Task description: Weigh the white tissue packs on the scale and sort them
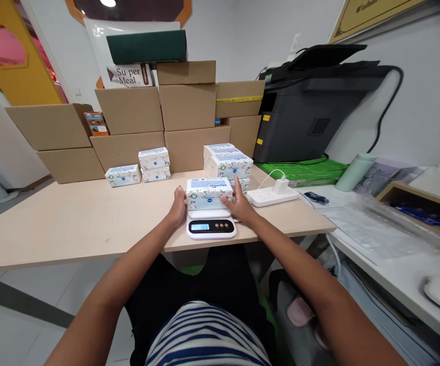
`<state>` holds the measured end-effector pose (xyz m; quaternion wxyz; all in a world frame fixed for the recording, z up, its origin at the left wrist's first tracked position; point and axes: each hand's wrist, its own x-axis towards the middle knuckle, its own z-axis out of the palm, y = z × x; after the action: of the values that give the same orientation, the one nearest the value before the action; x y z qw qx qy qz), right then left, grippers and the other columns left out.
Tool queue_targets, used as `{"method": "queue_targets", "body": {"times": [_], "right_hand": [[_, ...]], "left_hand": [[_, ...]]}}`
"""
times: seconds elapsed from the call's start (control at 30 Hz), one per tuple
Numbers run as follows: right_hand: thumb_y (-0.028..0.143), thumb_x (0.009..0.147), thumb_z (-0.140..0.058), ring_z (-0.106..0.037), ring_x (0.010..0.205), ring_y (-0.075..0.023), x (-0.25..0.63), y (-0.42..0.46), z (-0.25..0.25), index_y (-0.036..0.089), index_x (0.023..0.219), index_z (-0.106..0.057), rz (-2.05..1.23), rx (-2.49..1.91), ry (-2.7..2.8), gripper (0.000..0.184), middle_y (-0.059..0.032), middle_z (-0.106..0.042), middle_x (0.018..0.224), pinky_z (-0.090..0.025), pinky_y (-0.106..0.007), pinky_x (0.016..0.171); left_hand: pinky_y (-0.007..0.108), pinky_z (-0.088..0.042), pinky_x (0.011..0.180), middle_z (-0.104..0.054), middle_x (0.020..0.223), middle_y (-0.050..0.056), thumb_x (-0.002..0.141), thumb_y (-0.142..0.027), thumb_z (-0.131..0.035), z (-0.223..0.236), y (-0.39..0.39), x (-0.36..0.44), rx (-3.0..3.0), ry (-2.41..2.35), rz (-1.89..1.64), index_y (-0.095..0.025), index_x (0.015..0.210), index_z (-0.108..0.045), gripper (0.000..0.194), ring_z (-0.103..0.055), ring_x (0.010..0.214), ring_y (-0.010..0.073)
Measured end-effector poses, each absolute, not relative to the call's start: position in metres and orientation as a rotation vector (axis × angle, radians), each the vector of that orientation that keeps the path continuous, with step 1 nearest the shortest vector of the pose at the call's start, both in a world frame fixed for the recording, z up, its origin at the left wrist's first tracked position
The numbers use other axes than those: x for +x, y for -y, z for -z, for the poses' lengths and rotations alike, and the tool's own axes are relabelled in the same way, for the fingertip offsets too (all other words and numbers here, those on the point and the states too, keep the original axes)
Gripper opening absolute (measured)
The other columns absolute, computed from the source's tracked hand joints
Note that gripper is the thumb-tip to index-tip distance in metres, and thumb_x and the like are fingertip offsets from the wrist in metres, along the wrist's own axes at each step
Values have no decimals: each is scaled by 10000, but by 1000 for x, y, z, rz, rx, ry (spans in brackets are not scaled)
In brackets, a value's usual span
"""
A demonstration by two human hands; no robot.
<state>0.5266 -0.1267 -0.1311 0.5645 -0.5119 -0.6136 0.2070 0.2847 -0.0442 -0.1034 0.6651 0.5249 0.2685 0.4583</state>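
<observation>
Pale wooden tabletop (71,223) fills the middle of the view, backed by a white wall. Taking the small white digital kitchen scale (211,227) at the table's near edge as the marker, everything else sits around it.

Far to the left of the scale and behind it, plain brown cardboard boxes (128,109) are stacked in a wall along the back of the table. Nearer, left and behind the scale, lie three white floral-printed tissue packs (139,168), two of them stacked.

The left hand (178,206) presses its fingers flat against the left end of a white floral-printed tissue box (208,193), which rests on the scale's platform. The lit display on the scale shows digits, too small to read with certainty. The right hand (239,206) holds the right end of the same box, fingers spread, with one finger up along its side. So both hands are partly open and clamp the box between them.

Just behind the scale, slightly right, stands another pile of the same tissue packs (229,160). Right of the scale lies a white power strip (271,195) with a white charger plugged in. Far right and behind, a black printer (304,109) sits on a green mat (307,170), with a pale green tumbler (355,173) beside it.
</observation>
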Motion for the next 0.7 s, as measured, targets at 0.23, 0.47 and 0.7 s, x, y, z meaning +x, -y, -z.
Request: {"method": "queue_targets", "body": {"times": [0.23,0.47,0.7], "right_hand": [[785,907,-725,-489,1625,-387,525,128,129,309,1812,26,-513,-1210,1428,1269,-188,-445,1782,-334,-676,1345],[801,906,-711,-504,1612,-398,528,126,131,317,1814,-48,-497,-1208,1442,1224,-180,-449,1781,-319,-684,1351],[800,901,-720,-485,1622,-409,528,126,132,321,1813,-70,-500,-1213,1429,1217,-183,-441,1784,-323,-694,1348]], "left_hand": [[509,-470,1277,-761,1344,128,1134,-609,-438,95,53,287,1288,-665,-1098,-257,1217,-589,391,-632,1462,344],[449,-462,1266,-693,1391,121,1108,-585,-518,98,47,287,1285,-745,-1154,-260,1172,-606,342,-554,1512,345],[472,-440,1283,-698,1379,125,1124,-561,-482,97,46,288,1302,-772,-1159,-245,1156,-624,347,-572,1483,346]]}}
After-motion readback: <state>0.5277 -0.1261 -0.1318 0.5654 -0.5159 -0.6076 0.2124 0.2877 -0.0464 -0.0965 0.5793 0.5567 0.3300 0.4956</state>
